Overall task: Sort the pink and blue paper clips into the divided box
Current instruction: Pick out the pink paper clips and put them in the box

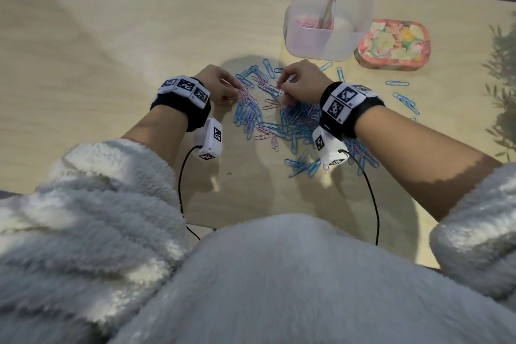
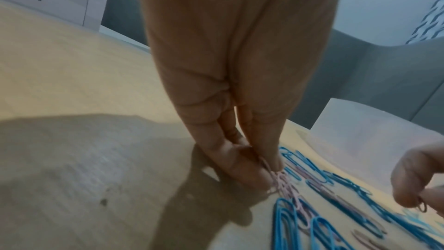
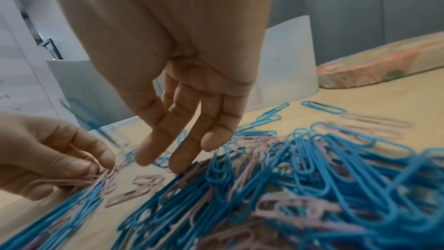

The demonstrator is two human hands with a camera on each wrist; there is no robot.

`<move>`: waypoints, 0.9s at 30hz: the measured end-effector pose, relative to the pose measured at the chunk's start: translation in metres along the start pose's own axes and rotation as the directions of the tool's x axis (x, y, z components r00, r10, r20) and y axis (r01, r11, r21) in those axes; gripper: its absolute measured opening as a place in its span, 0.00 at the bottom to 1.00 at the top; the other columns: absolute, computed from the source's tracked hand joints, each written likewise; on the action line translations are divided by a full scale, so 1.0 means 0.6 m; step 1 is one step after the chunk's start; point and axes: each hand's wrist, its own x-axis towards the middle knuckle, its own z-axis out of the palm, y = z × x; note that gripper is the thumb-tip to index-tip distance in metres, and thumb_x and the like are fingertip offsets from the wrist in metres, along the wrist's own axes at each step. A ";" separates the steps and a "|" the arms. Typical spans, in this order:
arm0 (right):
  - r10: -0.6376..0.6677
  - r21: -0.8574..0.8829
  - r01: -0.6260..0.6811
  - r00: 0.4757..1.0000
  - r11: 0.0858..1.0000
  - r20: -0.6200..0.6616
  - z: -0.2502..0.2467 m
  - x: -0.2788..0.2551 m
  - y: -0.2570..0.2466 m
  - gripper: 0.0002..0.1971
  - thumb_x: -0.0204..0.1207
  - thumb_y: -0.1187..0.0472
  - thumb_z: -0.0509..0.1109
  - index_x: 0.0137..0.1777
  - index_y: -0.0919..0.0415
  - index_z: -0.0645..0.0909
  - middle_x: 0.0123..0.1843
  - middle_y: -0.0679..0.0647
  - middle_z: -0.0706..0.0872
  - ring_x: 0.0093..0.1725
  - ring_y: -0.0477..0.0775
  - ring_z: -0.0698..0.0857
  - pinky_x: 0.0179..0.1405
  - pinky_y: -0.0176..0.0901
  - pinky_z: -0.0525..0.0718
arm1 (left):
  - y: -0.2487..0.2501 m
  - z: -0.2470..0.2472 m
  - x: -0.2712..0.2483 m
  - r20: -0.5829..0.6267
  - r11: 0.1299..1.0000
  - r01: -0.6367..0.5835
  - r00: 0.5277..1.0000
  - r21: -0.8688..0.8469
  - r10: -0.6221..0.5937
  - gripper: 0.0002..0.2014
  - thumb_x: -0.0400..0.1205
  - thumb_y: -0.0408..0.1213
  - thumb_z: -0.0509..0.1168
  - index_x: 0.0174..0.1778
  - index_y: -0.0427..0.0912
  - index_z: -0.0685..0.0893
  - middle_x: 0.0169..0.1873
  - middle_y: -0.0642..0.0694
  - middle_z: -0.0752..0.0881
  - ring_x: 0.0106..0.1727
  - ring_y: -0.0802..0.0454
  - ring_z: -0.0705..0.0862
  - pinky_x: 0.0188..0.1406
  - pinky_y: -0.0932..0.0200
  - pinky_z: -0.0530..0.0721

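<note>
Blue and pink paper clips [image 1: 290, 120] lie mixed in a pile on the table, seen close up in the right wrist view as a pile of clips [image 3: 288, 178]. My left hand [image 1: 237, 89] pinches a small bunch of pink clips [image 2: 281, 182] at the pile's left edge. My right hand [image 1: 282, 89] is just opposite it, fingers pointing down onto the pile, and pinches one pink clip [image 2: 422, 206]. The translucent divided box [image 1: 357, 8] stands beyond the pile, with pink clips [image 1: 307, 24] in its left compartment.
A floral lid [image 1: 393, 45] lies right of the box. Stray blue clips [image 1: 406, 100] are scattered to the right. The wooden table [image 1: 111, 50] has bare surface on the left. Plant leaves [image 1: 502, 78] sit at the right edge.
</note>
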 end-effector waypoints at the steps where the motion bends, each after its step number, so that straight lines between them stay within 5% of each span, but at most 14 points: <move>1: -0.001 -0.014 0.001 1.000 1.000 -0.013 -0.004 0.001 0.002 0.08 0.72 0.68 0.63 0.42 0.62 0.84 0.35 0.59 0.87 0.28 0.42 0.84 0.44 0.40 0.83 | 0.001 -0.003 -0.001 -0.014 1.000 0.012 1.000 -0.008 -0.012 0.10 0.78 0.24 0.67 0.55 0.29 0.82 0.35 0.39 0.84 0.25 0.58 0.85 0.21 0.72 0.84; 4: 0.039 -0.018 -0.040 0.998 0.999 -0.039 -0.016 0.005 0.005 0.08 0.73 0.64 0.67 0.45 0.67 0.87 0.32 0.54 0.83 0.30 0.48 0.77 0.33 0.37 0.76 | 0.001 -0.013 0.000 -0.071 0.999 0.022 0.997 0.025 -0.021 0.12 0.77 0.26 0.69 0.55 0.30 0.82 0.36 0.40 0.85 0.16 0.66 0.82 0.16 0.76 0.78; 6: 0.098 0.141 -0.101 0.995 0.985 0.029 -0.018 0.003 0.005 0.09 0.74 0.65 0.68 0.45 0.71 0.86 0.31 0.54 0.81 0.28 0.48 0.78 0.29 0.37 0.78 | -0.002 -0.019 0.000 -0.095 1.000 0.029 0.995 -0.009 -0.029 0.12 0.77 0.26 0.70 0.56 0.30 0.82 0.40 0.38 0.85 0.17 0.66 0.83 0.18 0.75 0.80; 9: 0.092 0.296 -0.124 0.988 0.947 0.120 -0.007 -0.005 0.009 0.06 0.73 0.69 0.69 0.46 0.74 0.83 0.32 0.60 0.83 0.23 0.46 0.83 0.24 0.37 0.84 | -0.014 -0.027 -0.001 -0.087 0.988 0.063 0.993 -0.138 -0.076 0.13 0.75 0.26 0.71 0.54 0.28 0.82 0.44 0.35 0.86 0.37 0.52 0.90 0.44 0.63 0.89; 11: 0.045 0.224 -0.069 0.993 0.972 0.111 0.002 -0.007 0.011 0.06 0.72 0.72 0.69 0.48 0.72 0.82 0.30 0.60 0.84 0.20 0.43 0.82 0.23 0.36 0.84 | -0.023 -0.029 -0.005 -0.075 0.966 0.080 0.992 -0.246 -0.101 0.12 0.74 0.25 0.72 0.53 0.30 0.83 0.46 0.35 0.87 0.42 0.46 0.89 0.51 0.57 0.89; 13: -0.011 0.039 0.008 0.998 0.999 0.068 0.012 -0.003 0.009 0.09 0.73 0.70 0.69 0.53 0.68 0.83 0.33 0.60 0.86 0.26 0.44 0.85 0.30 0.36 0.83 | -0.030 -0.032 -0.008 -0.077 0.945 0.096 0.989 -0.314 -0.127 0.14 0.73 0.26 0.73 0.54 0.32 0.83 0.44 0.37 0.88 0.41 0.49 0.89 0.47 0.59 0.90; 17: -0.135 -0.237 0.154 0.986 0.959 0.093 0.031 0.000 -0.003 0.10 0.77 0.65 0.67 0.56 0.64 0.85 0.51 0.63 0.87 0.52 0.59 0.84 0.51 0.41 0.76 | -0.029 -0.036 -0.012 0.037 0.896 0.192 0.980 -0.401 -0.193 0.12 0.76 0.29 0.71 0.55 0.36 0.83 0.48 0.38 0.88 0.51 0.48 0.89 0.59 0.59 0.86; 19: -0.159 -0.315 0.189 0.980 0.930 0.119 0.040 -0.001 -0.006 0.10 0.76 0.65 0.67 0.56 0.64 0.84 0.54 0.61 0.86 0.56 0.59 0.83 0.52 0.42 0.76 | -0.021 -0.033 -0.016 0.099 0.846 0.248 0.968 -0.472 -0.229 0.11 0.82 0.25 0.62 0.59 0.36 0.79 0.40 0.41 0.87 0.39 0.53 0.89 0.46 0.63 0.88; 22: -0.165 -0.393 0.195 0.980 0.899 0.111 0.049 -0.004 -0.007 0.10 0.73 0.65 0.70 0.54 0.65 0.82 0.56 0.60 0.84 0.57 0.59 0.82 0.51 0.44 0.76 | -0.008 -0.027 -0.027 0.190 0.758 0.354 0.935 -0.548 -0.299 0.07 0.86 0.30 0.55 0.48 0.39 0.79 0.23 0.47 0.85 0.21 0.60 0.83 0.23 0.70 0.83; 27: -0.106 -0.437 0.159 0.984 0.885 0.143 0.054 -0.002 -0.014 0.08 0.77 0.66 0.66 0.52 0.69 0.81 0.57 0.63 0.84 0.58 0.63 0.82 0.53 0.48 0.78 | 0.003 -0.015 -0.029 0.147 0.832 0.369 0.929 -0.415 -0.339 0.17 0.86 0.47 0.55 0.35 0.42 0.77 0.13 0.52 0.74 0.12 0.62 0.70 0.11 0.73 0.67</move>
